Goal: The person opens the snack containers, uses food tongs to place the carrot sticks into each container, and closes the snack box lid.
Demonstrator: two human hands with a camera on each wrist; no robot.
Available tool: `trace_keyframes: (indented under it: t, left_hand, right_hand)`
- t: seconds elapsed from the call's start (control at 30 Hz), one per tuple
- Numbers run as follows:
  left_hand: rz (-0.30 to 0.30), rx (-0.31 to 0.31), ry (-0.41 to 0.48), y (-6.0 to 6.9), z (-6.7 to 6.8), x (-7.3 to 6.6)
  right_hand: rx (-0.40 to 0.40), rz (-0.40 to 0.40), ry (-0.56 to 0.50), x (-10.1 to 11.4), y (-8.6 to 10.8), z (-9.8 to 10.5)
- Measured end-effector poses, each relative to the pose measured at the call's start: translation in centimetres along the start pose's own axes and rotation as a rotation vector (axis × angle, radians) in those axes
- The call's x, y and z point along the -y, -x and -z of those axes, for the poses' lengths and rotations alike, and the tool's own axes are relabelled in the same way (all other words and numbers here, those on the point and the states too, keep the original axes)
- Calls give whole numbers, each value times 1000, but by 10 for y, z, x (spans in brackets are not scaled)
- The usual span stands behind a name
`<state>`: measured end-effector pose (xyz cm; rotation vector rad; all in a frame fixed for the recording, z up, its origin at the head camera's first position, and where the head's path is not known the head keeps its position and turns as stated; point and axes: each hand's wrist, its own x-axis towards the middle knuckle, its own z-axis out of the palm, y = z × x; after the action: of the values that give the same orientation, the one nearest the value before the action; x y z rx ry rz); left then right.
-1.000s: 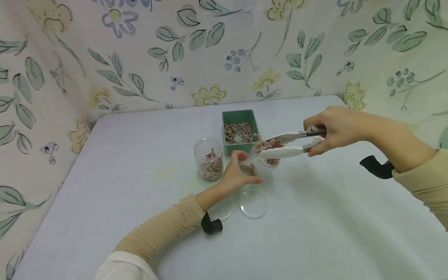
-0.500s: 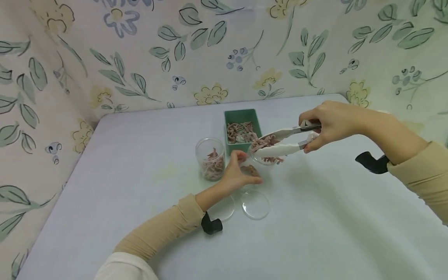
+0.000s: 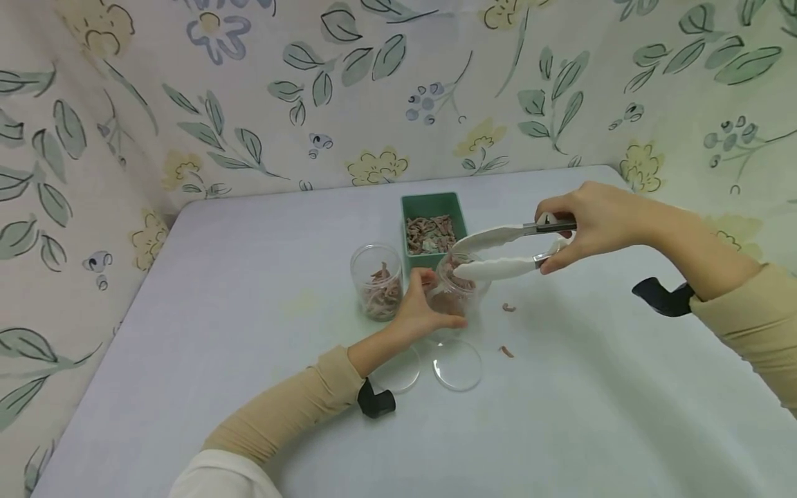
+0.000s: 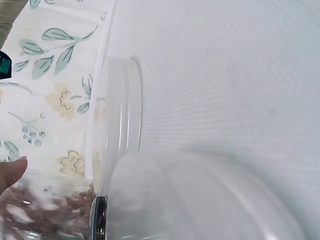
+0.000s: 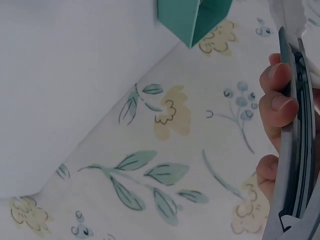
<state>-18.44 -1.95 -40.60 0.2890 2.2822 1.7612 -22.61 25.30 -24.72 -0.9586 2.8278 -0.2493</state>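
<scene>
My left hand (image 3: 418, 308) holds a clear jar (image 3: 450, 299) with reddish-brown strips inside, thumb and fingers around its side. In the left wrist view a digit touches that jar (image 4: 47, 207). My right hand (image 3: 588, 220) grips white-tipped tongs (image 3: 501, 268), whose arms stand apart with the tips at the jar's mouth; nothing shows between them. Curled fingers (image 5: 282, 110) lie on the metal handle in the right wrist view. Two loose strips lie on the table: a small one (image 3: 508, 307) right of the jar and another (image 3: 506, 351) nearer me.
A second clear jar (image 3: 376, 277) of strips stands left of the held one. Behind is a green box (image 3: 462, 218) containing more strips. Two clear round lids, a right one (image 3: 457, 365) and a left one (image 3: 398, 370), lie in front on the white table (image 3: 274, 277).
The tongs have spread and let go of their clump of strips over the jar. Two strips now lie on the table to the right. My left hand stays around the jar.
</scene>
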Motion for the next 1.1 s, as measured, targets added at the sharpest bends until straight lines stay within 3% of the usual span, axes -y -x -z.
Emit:
trace_keyframes:
  t: [0.27,0.47,0.7,0.9,1.1]
  left_hand:
    - [1,-34,-27,1,5,0]
    - [-50,-43,-22,-1,7,4]
    - [-74,-60,-79,-7,3,3]
    - [-58,-60,-89,-9,-1,2]
    - [-59,-57,-99,-8,-5,4]
  right_hand:
    - [-93,57,130,5,-4,17]
    - [-111,-93,314,18,-30,19]
    - [-15,-179,427,26,-85,11]
    - [122,-160,474,32,-134,-8]
    - [222,-181,442,32,-162,-26]
